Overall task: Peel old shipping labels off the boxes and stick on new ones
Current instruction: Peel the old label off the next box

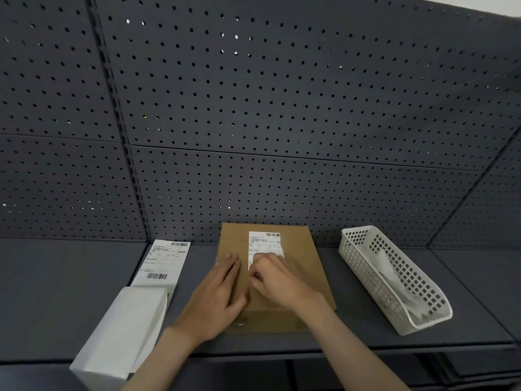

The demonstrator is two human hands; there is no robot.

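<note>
One white basket (366, 266) at right holds crumpled white paper (394, 277). Brown box (270, 303) sits centre on the grey shelf (56, 292); label sheet (163, 261) and white box (124, 331) lie left. My left hand (217, 292) presses flat, fingers straight, on the box. My right hand (275, 280), fingers curled, pinches the label (265, 244) stuck on top.

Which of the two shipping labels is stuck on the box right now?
The smaller label on the brown box, under the right hand. The longer label sheet lies loose on the shelf to the box's left.
</note>
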